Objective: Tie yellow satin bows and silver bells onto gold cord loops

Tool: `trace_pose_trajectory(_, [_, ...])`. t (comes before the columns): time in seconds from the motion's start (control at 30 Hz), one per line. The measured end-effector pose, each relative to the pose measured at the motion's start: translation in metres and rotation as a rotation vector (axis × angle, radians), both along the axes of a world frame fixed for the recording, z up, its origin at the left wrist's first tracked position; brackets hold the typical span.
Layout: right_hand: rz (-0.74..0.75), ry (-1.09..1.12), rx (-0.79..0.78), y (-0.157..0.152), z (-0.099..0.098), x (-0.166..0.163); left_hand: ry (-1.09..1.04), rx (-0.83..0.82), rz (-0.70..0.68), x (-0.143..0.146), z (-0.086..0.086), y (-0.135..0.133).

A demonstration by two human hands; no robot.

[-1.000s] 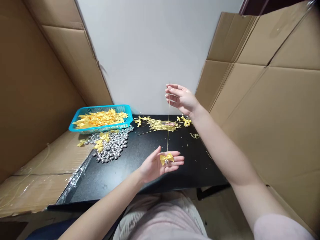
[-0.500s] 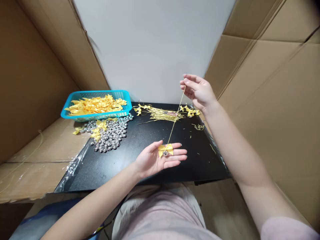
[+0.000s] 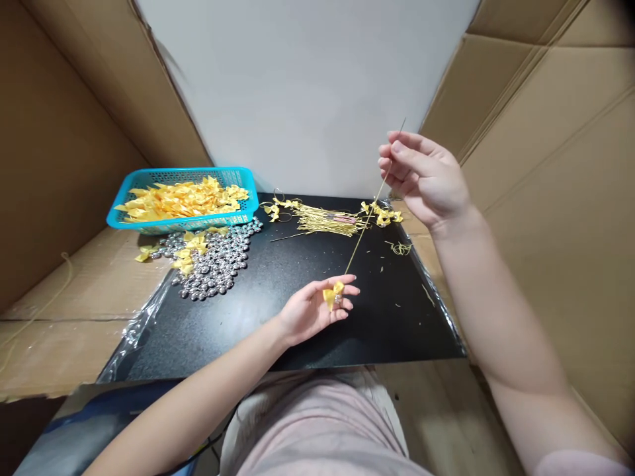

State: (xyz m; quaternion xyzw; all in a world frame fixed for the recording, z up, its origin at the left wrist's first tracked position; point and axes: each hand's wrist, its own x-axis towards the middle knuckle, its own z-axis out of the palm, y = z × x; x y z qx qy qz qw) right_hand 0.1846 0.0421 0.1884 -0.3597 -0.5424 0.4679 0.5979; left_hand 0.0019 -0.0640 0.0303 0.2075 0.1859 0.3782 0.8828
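Note:
My left hand (image 3: 310, 311) is palm up over the near part of the table, its fingers loosely curled around a yellow ribbon bow (image 3: 329, 297). A small silver bell (image 3: 338, 299) sits at the bow's middle. From the bow a thin gold cord (image 3: 363, 233) runs taut up to the right. My right hand (image 3: 424, 175), raised above the table's far right corner, pinches a thin needle (image 3: 402, 125) between thumb and fingers. The needle's tip points up past the fingertips; where it joins the cord is hidden by them.
A blue basket (image 3: 182, 223) of yellow bows stands at the back left. Silver bells (image 3: 213, 264) and some bows lie before it. At the back of the black table (image 3: 278, 291) are a bundle of gold cords (image 3: 327, 220), finished bows (image 3: 381, 215) and cord scraps (image 3: 401, 248). Cardboard walls flank both sides.
My right hand has moved right and slightly up, and the needle now shows above its fingers. My left hand's flat fingers have curled, and the bow has turned and tilted in it.

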Motion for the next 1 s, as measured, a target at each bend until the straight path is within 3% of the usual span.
trace_pose_trajectory(0.43, [-0.041, -0.085, 0.134, -0.021, 0.024, 0.019, 0.261, 0.136, 0.169, 0.013, 0.009, -0.007])
trace_pose_trajectory(0.73, [-0.046, 0.102, 0.039, -0.01, 0.025, 0.024, 0.373, 0.265, 0.259, 0.009, 0.018, -0.009])
trace_pose_trajectory(0.87, [-0.101, 0.145, 0.008, 0.0, 0.014, 0.031, 0.355, 0.291, 0.288, 0.006, 0.024, -0.012])
trace_pose_trajectory(1.0, [-0.157, 0.17, -0.05, -0.003, -0.024, 0.054, 0.375, 0.284, 0.429, 0.001, 0.03, -0.009])
